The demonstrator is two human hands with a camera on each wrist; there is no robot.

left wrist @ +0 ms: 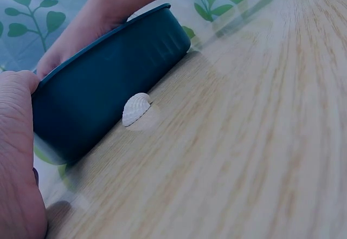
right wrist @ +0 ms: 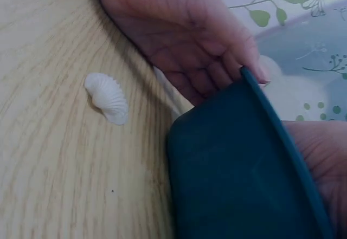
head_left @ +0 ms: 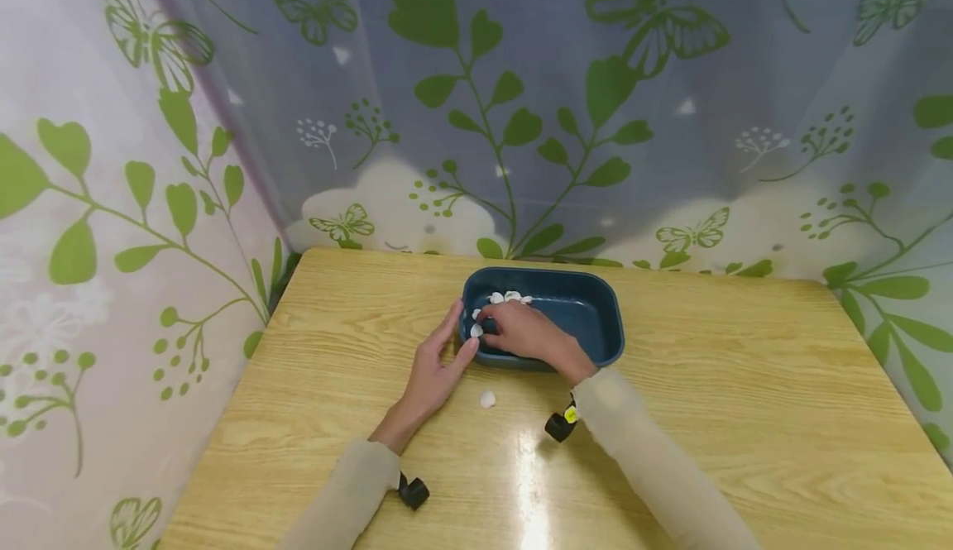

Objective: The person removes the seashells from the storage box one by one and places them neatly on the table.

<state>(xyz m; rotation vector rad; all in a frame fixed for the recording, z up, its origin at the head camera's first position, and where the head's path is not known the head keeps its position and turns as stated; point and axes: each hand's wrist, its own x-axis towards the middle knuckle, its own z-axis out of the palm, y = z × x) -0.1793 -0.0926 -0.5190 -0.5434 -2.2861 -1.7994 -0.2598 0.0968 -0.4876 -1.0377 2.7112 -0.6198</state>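
A dark blue rectangular basin (head_left: 577, 360) stands on the table with several white seashells (head_left: 512, 296) at its left end. My left hand (head_left: 432, 372) rests against that end, fingers along the outer wall and thumb at the near corner's rim. Reaching over the near side, my right hand (head_left: 524, 331) is inside the basin, its thumb and index finger curved at a small white shell (head_left: 476, 331). In both wrist views the basin wall hides the right fingertips. One ribbed white shell (left wrist: 136, 109) lies on the table just outside the near wall; the right wrist view shows this shell (right wrist: 107, 98) too.
The wooden table (head_left: 744, 418) has a pale grain. Behind it and along the left hang curtains (head_left: 551, 178) with green leaves and butterflies, close to the table's edges. A small black camera (head_left: 413, 492) is worn at the left wrist, another black camera (head_left: 560, 426) at the right.
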